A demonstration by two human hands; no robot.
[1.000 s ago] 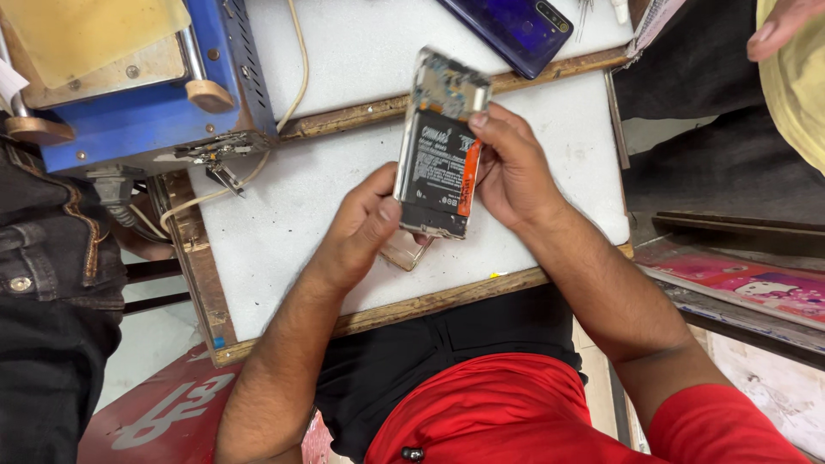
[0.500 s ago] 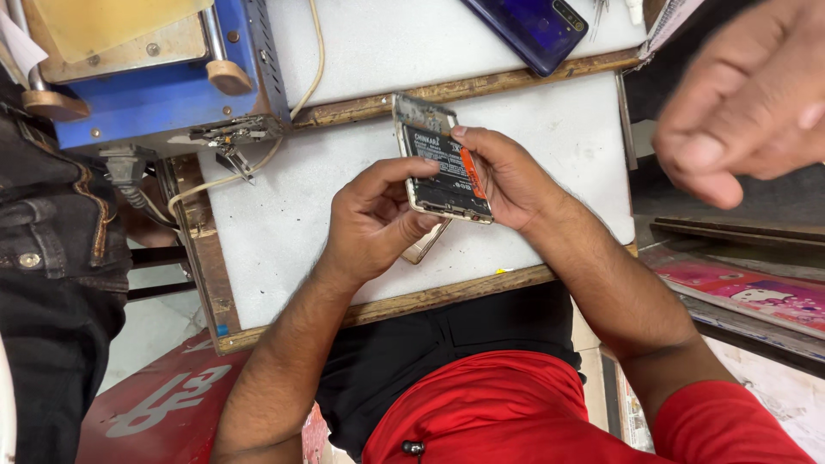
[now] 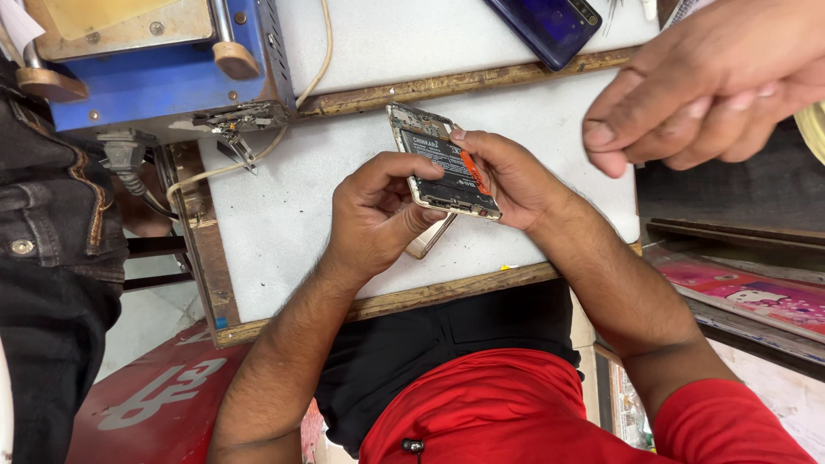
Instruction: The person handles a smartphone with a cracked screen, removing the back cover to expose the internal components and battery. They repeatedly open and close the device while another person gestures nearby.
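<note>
Both hands, left hand [image 3: 378, 215] and right hand [image 3: 507, 176], grip my opened phone [image 3: 443, 172] over the table [image 3: 284, 215]; blue phone [image 3: 546, 26] at one o'clock.

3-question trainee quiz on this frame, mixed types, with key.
1. True or false: the open phone lies untouched on the table.
2. What colour is the machine at the upper left? A) blue B) green C) white
3. How many hands grip the open phone?

Key:
1. False. The left hand and right hand both hold it.
2. A.
3. Two. The other person's hand at the upper right is clear of it.
</note>
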